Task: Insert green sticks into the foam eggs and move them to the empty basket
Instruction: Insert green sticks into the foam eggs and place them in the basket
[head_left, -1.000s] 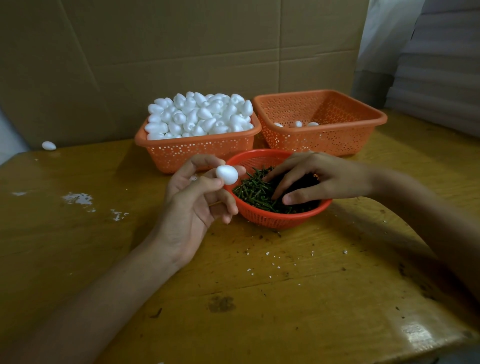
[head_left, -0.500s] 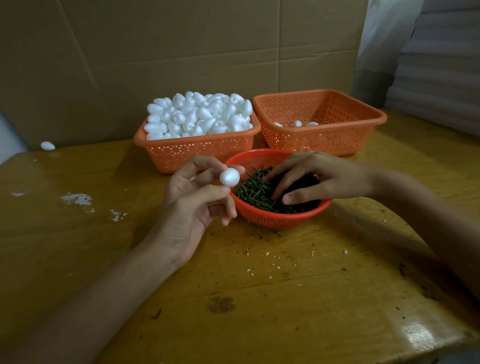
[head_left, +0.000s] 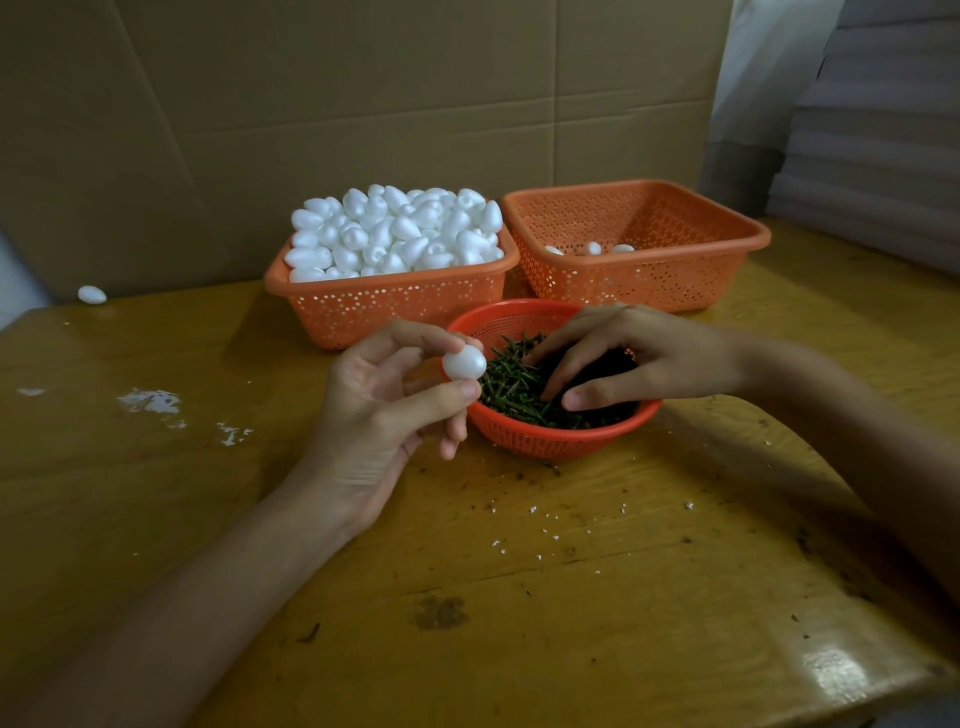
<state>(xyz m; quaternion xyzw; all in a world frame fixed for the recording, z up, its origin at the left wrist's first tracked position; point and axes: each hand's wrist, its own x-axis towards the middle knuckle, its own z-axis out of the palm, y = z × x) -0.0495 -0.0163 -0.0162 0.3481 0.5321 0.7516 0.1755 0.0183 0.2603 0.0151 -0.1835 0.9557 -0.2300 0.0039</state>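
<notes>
**Hands.** The left hand (head_left: 374, 410) pinches a small white foam egg (head_left: 464, 362) between thumb and forefinger and holds it raised just beside the near-left rim of the round red mesh bowl (head_left: 545, 441). The right hand (head_left: 639, 358) reaches into that bowl with its fingers bent down into the heap of short green sticks (head_left: 511, 384). The fingers hide the contact, so I cannot tell whether a stick is already caught.

**Surroundings.** Two orange perforated baskets stand side by side behind the bowl.
- The left-side basket (head_left: 395, 306) is heaped with white foam eggs.
- The right-side basket (head_left: 639, 280) holds only a few eggs (head_left: 592, 248) at its bottom. Any sticks in them are too small to make out.
- A stray egg (head_left: 92, 294) lies at the far left of the yellowish wooden table (head_left: 571, 597).
- White crumbs and dark specks are scattered on the table in front of the bowl.

**Assessment.**
- The step in hand appears to be choosing a stick for the held egg.
- Judging by the full supply basket, the task is at an early stage.
- The next move calls for lifting a single stick clear of the tangle and lining its tip up with one end of the egg.
- The stick should then be pressed in straight while the left hand steadies the egg. The foam probably dents easily, so the pinch should be light.
</notes>
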